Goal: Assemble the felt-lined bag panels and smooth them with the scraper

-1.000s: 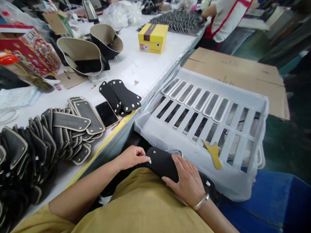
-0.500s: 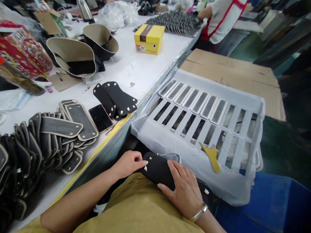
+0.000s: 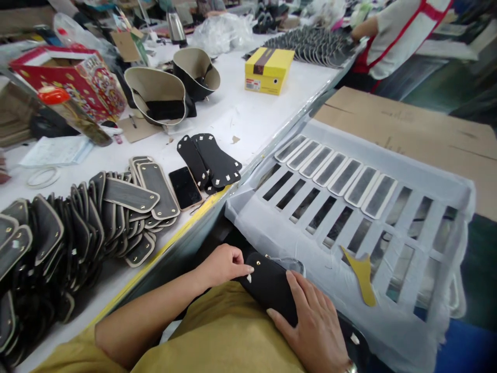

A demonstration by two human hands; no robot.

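A black leather piece with small metal studs (image 3: pixel 267 287) lies across my lap, over a yellow garment. My left hand (image 3: pixel 223 265) pinches its left end with curled fingers, at a small white tab. My right hand (image 3: pixel 314 324) lies flat on the right part of the piece, fingers stretched out and pressing it down. A small stack of similar black studded pieces (image 3: pixel 209 161) lies on the white table (image 3: pixel 248 116) ahead, beside a phone (image 3: pixel 185 187).
A long fanned row of grey-faced pieces (image 3: pixel 77 223) covers the table's left. A white slotted tray (image 3: pixel 349 197) with a yellow scrap (image 3: pixel 363 274) stands to my right, cardboard (image 3: pixel 407 124) behind it. A yellow box (image 3: pixel 268 70) and another person (image 3: pixel 396 31) are at the far end.
The view has shifted so everything sits further right and lower. My left hand's fingers slid a little along the piece's left end. My right hand stays flat on the piece.
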